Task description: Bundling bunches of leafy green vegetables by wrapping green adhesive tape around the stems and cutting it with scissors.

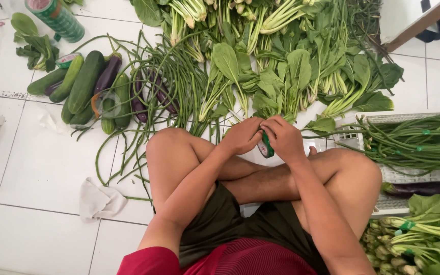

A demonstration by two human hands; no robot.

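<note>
I sit cross-legged on a white tiled floor. My left hand (243, 136) and my right hand (282, 137) meet over my shins, both closed around a small green tape roll (266, 146) that peeks out between them. Just beyond my hands lie bunches of leafy greens (281, 76) and a heap of long beans (171, 76).
Cucumbers (85, 84) and purple eggplants (109, 71) lie at the left, with a stack of green tape rolls (57, 19) behind them. A white crate (403, 178) at the right holds bundled long beans (418, 140) and an eggplant. Tied greens (423, 239) lie bottom right. A crumpled cloth (98, 199) rests by my left knee.
</note>
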